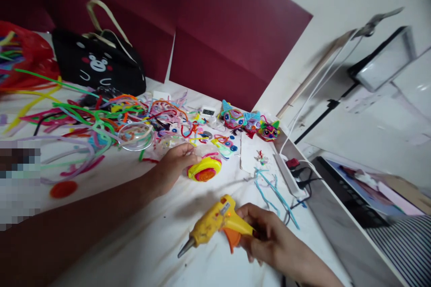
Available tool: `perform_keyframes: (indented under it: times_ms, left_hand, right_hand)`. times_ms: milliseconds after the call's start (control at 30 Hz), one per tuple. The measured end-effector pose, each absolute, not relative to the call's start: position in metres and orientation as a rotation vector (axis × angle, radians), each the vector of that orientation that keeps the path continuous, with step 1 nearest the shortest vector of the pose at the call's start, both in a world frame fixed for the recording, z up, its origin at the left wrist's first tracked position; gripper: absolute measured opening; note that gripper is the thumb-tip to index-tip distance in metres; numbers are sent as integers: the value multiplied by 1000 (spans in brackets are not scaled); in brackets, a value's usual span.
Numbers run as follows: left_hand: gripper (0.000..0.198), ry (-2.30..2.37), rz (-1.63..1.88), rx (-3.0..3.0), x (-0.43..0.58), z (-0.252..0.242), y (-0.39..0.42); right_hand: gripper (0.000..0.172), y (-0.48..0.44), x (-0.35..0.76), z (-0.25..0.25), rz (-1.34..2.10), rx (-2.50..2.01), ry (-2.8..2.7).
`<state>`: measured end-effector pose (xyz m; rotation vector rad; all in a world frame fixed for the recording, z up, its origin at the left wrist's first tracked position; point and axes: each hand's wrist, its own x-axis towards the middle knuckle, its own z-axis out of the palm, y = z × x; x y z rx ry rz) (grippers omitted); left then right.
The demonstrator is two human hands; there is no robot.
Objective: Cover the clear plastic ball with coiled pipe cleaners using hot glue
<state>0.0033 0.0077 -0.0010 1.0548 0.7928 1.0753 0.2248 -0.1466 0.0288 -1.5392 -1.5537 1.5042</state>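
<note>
Wrapped around the handle of a yellow hot glue gun [212,222], my right hand [266,237] holds it above the white table. The gun's metal nozzle points down to the left, and its orange trigger faces the table. My left hand [177,161] grips the upper left edge of a round pipe-cleaner craft piece [204,169] with yellow, pink and orange bands. Part of that piece and some fingertips are hidden from me. Just behind it lie a clear plastic bag and several small blue discs [232,142].
Tangled pipe cleaners [101,121] surround a clear round dish [136,136] on the left. Finished animal-face crafts [249,121] stand at the back. A power strip [291,175] lies along the right edge. A black bag [97,63] sits behind. An orange disc [63,189] lies front left.
</note>
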Motion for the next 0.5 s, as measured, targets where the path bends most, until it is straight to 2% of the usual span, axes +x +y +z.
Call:
perform_keyframes:
  times_ms: [200,500]
  left_hand:
    - [29,830,1065,995,4,2,6]
    - [30,815,1050,1037,5,3,6]
  right_hand:
    - [37,-152,227,53,1330,-1450,-1461]
    - [32,-135,229,31,845,-1337,-1227]
